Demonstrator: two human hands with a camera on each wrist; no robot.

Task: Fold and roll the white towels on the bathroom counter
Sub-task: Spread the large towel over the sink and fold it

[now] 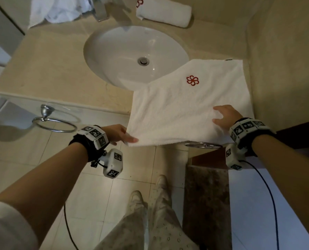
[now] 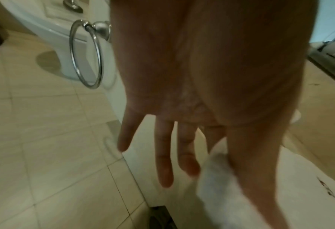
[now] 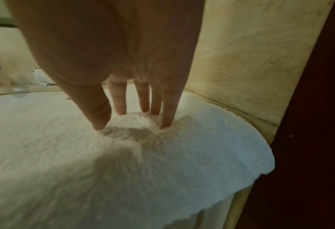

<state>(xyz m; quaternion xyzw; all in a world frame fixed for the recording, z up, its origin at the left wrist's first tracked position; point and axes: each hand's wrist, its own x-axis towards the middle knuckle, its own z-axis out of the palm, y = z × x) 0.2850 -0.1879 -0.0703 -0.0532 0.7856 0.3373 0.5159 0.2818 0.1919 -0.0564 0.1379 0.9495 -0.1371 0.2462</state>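
A white towel with a red logo lies flat on the beige counter, right of the sink. Its near edge overhangs the counter's front. My left hand holds the towel's near left corner, thumb on top and fingers beneath. In the left wrist view the towel runs between the thumb and the straight fingers. My right hand presses spread fingertips into the towel near its right edge. A rolled white towel lies behind the sink.
The white sink and faucet sit left of the towel. A crumpled white towel lies at the back left. A wall borders the counter's right side. A chrome towel ring hangs below the front edge.
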